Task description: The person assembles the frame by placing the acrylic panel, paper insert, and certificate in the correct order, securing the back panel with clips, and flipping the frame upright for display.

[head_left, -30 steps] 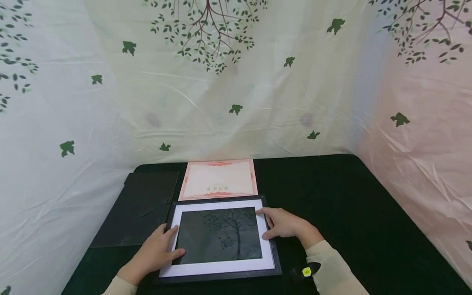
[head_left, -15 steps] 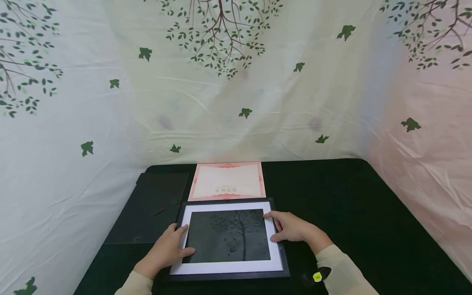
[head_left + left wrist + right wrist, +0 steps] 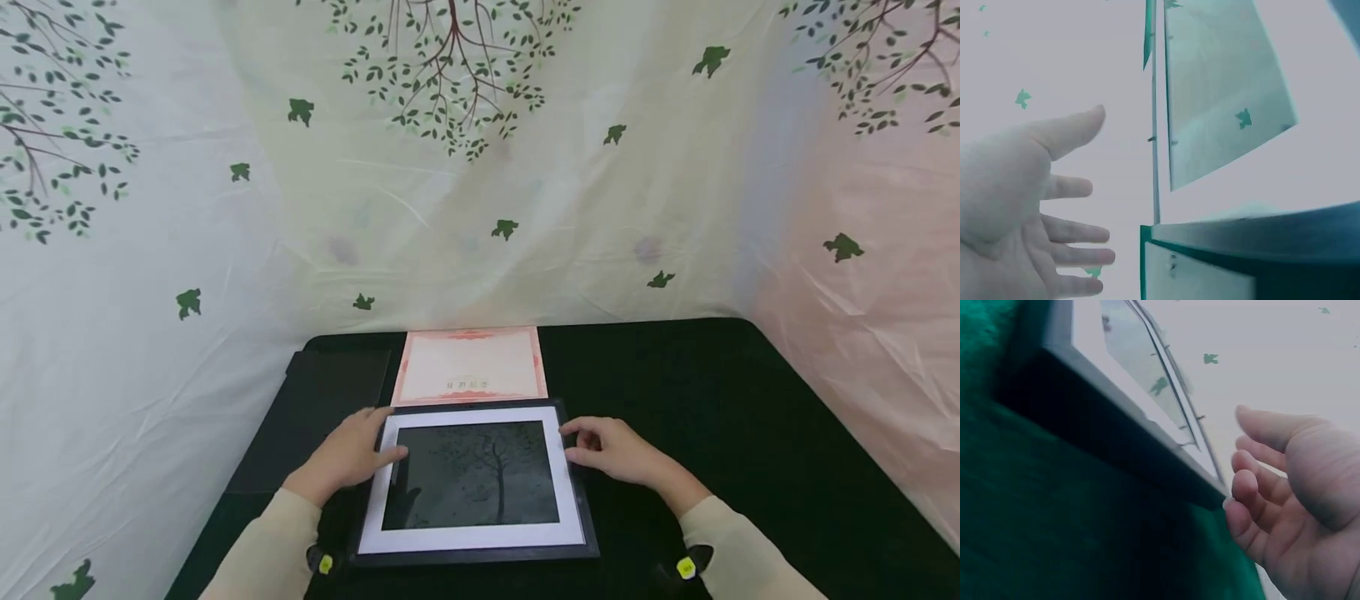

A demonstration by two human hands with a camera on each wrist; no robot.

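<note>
A picture frame (image 3: pixel 480 557) with a dark rim lies face up, a white mat (image 3: pixel 457 538) inside it around a dark glossy panel (image 3: pixel 465 479) that mirrors the curtain's tree. By its upper left corner is my left hand (image 3: pixel 343 450), thumb and fingers stretched out, holding nothing; in the left wrist view the frame's dark side (image 3: pixel 1272 234) stands apart from the fingers. My right hand (image 3: pixel 622 450) hovers beside the right edge with loosely bent fingers and no thing in them. In the right wrist view the frame's corner (image 3: pixel 1216 499) comes close to the fingertips (image 3: pixel 1238 515).
A black backing board (image 3: pixel 315 425) lies to the left of the frame. Behind the frame is a sheet of paper (image 3: pixel 468 358) with a red ornamental border. Both lie on the dark green tablecloth (image 3: pixel 712 400), enclosed by a leaf-patterned curtain (image 3: pixel 555 183).
Both hands have let go of the frame's sides. The left has slid up toward the upper left corner; the right has drawn back a little to the right. The head view has shifted slightly.
</note>
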